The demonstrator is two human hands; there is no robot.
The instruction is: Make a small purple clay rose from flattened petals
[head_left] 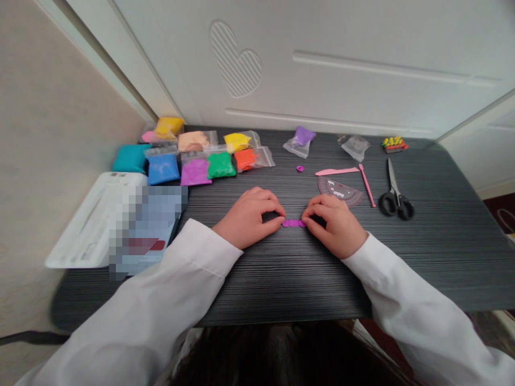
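On the dark table (257, 289) lies a short strip of purple clay (294, 223), made of flattened pieces that seem to overlap in a row. My left hand (254, 216) pinches its left end between thumb and fingers. At the opposite end, the thumb and fingertips of my right hand (335, 222) close on the strip. A small purple clay piece (300, 168) sits apart, farther back. Behind my right hand are a clear protractor (341, 191), a pink clay knife (337, 171) and a thin pink stick tool (367, 185).
Bags of coloured clay, such as green (221, 165) and blue (163, 168), cluster at the back left. A phone (155, 230) and a white case (94, 220) lie at left. Black-handled scissors (396, 195) and a small colourful clay model (394, 144) are on the right.
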